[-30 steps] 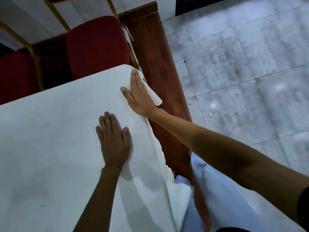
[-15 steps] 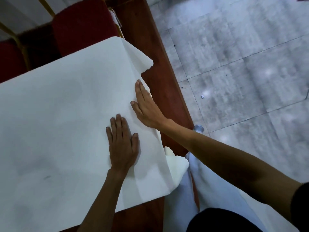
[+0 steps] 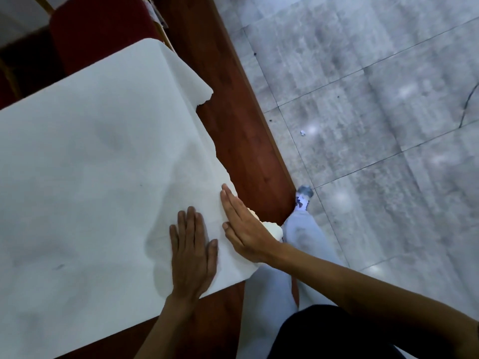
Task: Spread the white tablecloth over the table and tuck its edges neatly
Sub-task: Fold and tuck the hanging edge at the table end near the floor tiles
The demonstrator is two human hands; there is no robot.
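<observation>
We had the white tablecloth (image 3: 85, 164) spread out to the left of and under both our hands, covering most of the wooden table (image 3: 241, 130). Our left hand (image 3: 193, 251) lay flat on it, palm down, fingers straight and together. Just to its right, our right hand (image 3: 243, 231) stood open on its edge, fingers extended, pressing along the cloth's ragged right border, where a bunched bit of cloth showed just beyond the palm. Bare wood ran past that hand.

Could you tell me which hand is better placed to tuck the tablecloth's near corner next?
Probably the right hand: it lies along the tablecloth's loose edge, by the bunched corner. The left hand lies flat further in.
</observation>
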